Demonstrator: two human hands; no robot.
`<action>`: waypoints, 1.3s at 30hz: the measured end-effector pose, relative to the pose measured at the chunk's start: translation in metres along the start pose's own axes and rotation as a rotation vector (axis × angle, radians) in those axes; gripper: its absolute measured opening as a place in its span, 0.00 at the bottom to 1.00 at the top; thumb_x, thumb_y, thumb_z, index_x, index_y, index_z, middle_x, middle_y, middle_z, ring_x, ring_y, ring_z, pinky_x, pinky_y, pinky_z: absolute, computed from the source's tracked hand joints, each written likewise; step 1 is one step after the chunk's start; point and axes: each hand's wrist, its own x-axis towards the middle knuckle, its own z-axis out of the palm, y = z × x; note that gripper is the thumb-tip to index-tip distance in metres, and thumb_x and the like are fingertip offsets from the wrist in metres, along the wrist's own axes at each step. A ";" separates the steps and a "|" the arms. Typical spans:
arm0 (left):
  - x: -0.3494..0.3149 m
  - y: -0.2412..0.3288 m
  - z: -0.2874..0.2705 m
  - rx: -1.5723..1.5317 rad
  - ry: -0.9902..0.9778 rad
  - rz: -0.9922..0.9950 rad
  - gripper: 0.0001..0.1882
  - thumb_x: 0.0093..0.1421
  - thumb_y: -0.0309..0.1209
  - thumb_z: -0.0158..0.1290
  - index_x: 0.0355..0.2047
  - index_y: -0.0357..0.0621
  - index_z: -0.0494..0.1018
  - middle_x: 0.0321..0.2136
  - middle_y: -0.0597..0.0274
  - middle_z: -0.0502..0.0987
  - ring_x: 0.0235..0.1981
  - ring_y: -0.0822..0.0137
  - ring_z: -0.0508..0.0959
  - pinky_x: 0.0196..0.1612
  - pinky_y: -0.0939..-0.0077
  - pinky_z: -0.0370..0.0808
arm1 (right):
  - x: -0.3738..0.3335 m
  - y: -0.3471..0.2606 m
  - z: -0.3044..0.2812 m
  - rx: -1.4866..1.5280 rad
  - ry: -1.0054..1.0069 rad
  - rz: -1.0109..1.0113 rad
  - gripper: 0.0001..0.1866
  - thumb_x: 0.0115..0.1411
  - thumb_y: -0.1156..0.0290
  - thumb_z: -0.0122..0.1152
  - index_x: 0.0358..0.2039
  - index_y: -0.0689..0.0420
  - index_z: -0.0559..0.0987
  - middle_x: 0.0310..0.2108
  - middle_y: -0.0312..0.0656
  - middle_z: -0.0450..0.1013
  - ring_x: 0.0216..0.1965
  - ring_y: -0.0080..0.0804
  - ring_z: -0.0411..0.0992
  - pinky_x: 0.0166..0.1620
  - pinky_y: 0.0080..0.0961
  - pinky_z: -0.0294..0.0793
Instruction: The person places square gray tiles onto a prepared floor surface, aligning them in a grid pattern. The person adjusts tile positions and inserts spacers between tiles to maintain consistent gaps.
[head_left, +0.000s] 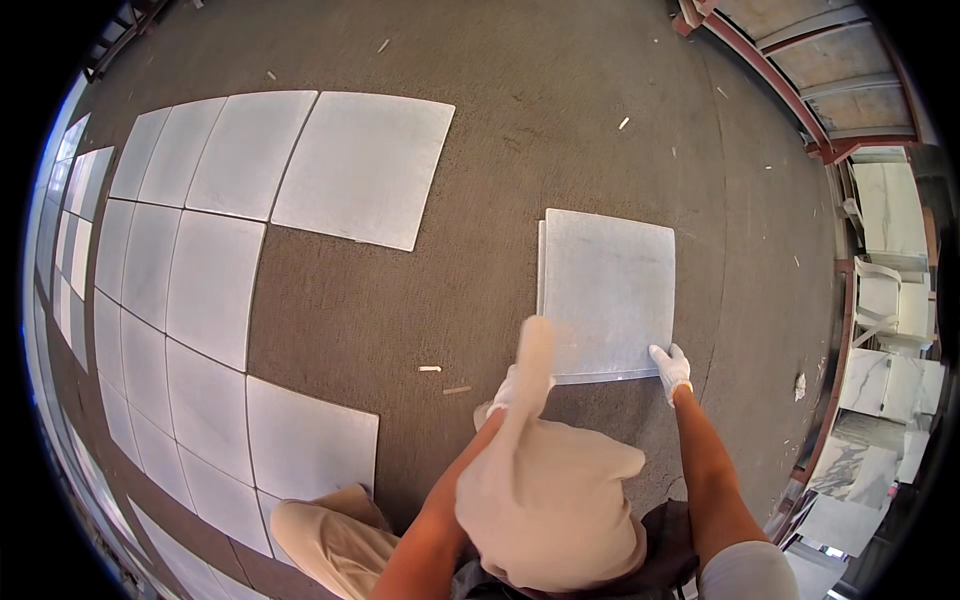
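Note:
Two or more pale grey square stone slabs (610, 290) lie stacked on the floor in front of me, their edges slightly offset. At the near right corner my right hand (672, 372), in a white glove, is closed on the slab, with one digit on its face and another along the edge. My left hand (504, 392), also white-gloved, is by the near left corner. Beige cloth (550, 490), blurred at its upper end, covers most of that hand, so its fingers and any contact with the slab are hidden.
Similar slabs (208, 290) lie in a grid on the left, with one slab (365, 165) extending right at the far end and another (315, 430) nearby. Small white scraps (430, 369) dot the concrete floor. Marbled panels (890, 385) and a red metal frame (775, 75) stand right.

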 end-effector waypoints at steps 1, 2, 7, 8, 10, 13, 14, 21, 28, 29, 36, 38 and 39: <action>0.003 -0.006 0.001 0.019 0.030 0.006 0.40 0.56 0.46 0.55 0.64 0.41 0.57 0.53 0.34 0.68 0.56 0.41 0.70 0.59 0.54 0.67 | 0.003 -0.012 0.008 -0.008 0.016 0.044 0.30 0.58 0.60 0.63 0.56 0.66 0.72 0.50 0.49 0.75 0.52 0.35 0.72 0.55 0.28 0.67; 0.005 -0.013 0.006 -0.008 0.053 0.085 0.41 0.55 0.46 0.56 0.65 0.39 0.56 0.55 0.34 0.67 0.55 0.42 0.71 0.59 0.56 0.67 | 0.003 -0.014 0.005 -0.043 0.058 0.033 0.30 0.56 0.56 0.64 0.52 0.66 0.75 0.46 0.49 0.77 0.48 0.38 0.75 0.52 0.31 0.70; 0.002 0.015 -0.001 -0.037 0.092 0.092 0.36 0.54 0.41 0.57 0.61 0.39 0.62 0.49 0.37 0.73 0.51 0.45 0.75 0.55 0.56 0.69 | -0.013 -0.013 0.009 -0.301 0.235 0.115 0.39 0.52 0.45 0.63 0.55 0.65 0.72 0.54 0.58 0.69 0.56 0.52 0.68 0.58 0.40 0.67; 0.011 -0.002 0.001 -0.071 0.153 0.116 0.34 0.53 0.41 0.57 0.59 0.41 0.64 0.47 0.38 0.75 0.49 0.44 0.75 0.54 0.54 0.69 | -0.027 -0.032 0.019 -0.339 0.229 0.113 0.39 0.52 0.45 0.63 0.55 0.64 0.72 0.55 0.58 0.69 0.56 0.53 0.68 0.58 0.40 0.67; 0.009 0.006 -0.004 -0.140 0.131 0.129 0.29 0.55 0.37 0.56 0.55 0.37 0.66 0.46 0.42 0.77 0.50 0.50 0.76 0.54 0.58 0.70 | -0.043 -0.035 0.026 -0.358 0.236 0.162 0.40 0.52 0.45 0.64 0.55 0.64 0.71 0.55 0.58 0.68 0.56 0.54 0.67 0.58 0.41 0.66; 0.014 0.005 0.002 -0.151 0.211 0.040 0.28 0.55 0.37 0.56 0.53 0.36 0.67 0.44 0.44 0.77 0.48 0.52 0.76 0.52 0.59 0.70 | -0.057 -0.026 0.035 -0.271 0.226 0.230 0.41 0.51 0.45 0.65 0.54 0.67 0.71 0.55 0.60 0.67 0.56 0.54 0.67 0.59 0.42 0.66; 0.010 -0.001 -0.004 -0.177 0.221 -0.001 0.27 0.55 0.38 0.56 0.52 0.36 0.67 0.43 0.45 0.76 0.46 0.52 0.76 0.51 0.60 0.71 | -0.060 -0.024 0.042 -0.228 0.202 0.234 0.41 0.51 0.46 0.66 0.54 0.68 0.71 0.54 0.60 0.67 0.56 0.54 0.67 0.59 0.41 0.66; 0.019 0.014 -0.035 -0.414 0.168 -0.077 0.26 0.58 0.41 0.57 0.48 0.33 0.67 0.35 0.51 0.75 0.36 0.59 0.77 0.41 0.64 0.76 | -0.045 -0.012 0.036 0.102 0.083 0.386 0.49 0.51 0.44 0.67 0.60 0.72 0.62 0.57 0.57 0.66 0.56 0.47 0.67 0.59 0.39 0.65; 0.003 0.098 -0.079 -0.610 0.006 0.000 0.25 0.60 0.45 0.57 0.43 0.32 0.67 0.27 0.56 0.73 0.27 0.64 0.77 0.33 0.67 0.80 | -0.045 -0.015 0.024 0.495 -0.213 0.445 0.42 0.56 0.39 0.61 0.58 0.59 0.66 0.50 0.44 0.71 0.45 0.35 0.72 0.42 0.36 0.73; 0.000 0.115 -0.088 -0.587 -0.030 0.025 0.25 0.60 0.45 0.57 0.42 0.33 0.67 0.27 0.57 0.72 0.27 0.64 0.77 0.33 0.66 0.80 | -0.037 -0.002 0.021 0.605 -0.292 0.442 0.39 0.57 0.38 0.58 0.57 0.57 0.68 0.47 0.41 0.74 0.40 0.32 0.74 0.36 0.35 0.75; 0.006 0.179 -0.138 -0.588 -0.110 0.144 0.26 0.62 0.49 0.52 0.41 0.34 0.67 0.29 0.54 0.72 0.30 0.54 0.78 0.36 0.60 0.80 | -0.060 -0.095 -0.023 1.298 -0.533 0.204 0.26 0.67 0.50 0.51 0.54 0.57 0.66 0.48 0.47 0.71 0.35 0.38 0.77 0.31 0.27 0.84; 0.010 0.192 -0.145 -0.656 -0.126 0.186 0.26 0.63 0.48 0.53 0.41 0.33 0.66 0.27 0.56 0.71 0.26 0.60 0.78 0.34 0.63 0.81 | -0.071 -0.139 -0.033 1.309 -0.365 0.209 0.23 0.67 0.53 0.52 0.51 0.60 0.67 0.43 0.46 0.72 0.29 0.34 0.77 0.28 0.19 0.84; 0.009 0.202 -0.146 -0.662 -0.149 0.216 0.25 0.63 0.47 0.52 0.41 0.32 0.65 0.29 0.54 0.71 0.25 0.63 0.78 0.31 0.65 0.82 | -0.064 -0.138 -0.039 1.349 -0.440 0.153 0.21 0.67 0.56 0.52 0.49 0.62 0.67 0.41 0.46 0.72 0.30 0.33 0.77 0.30 0.20 0.84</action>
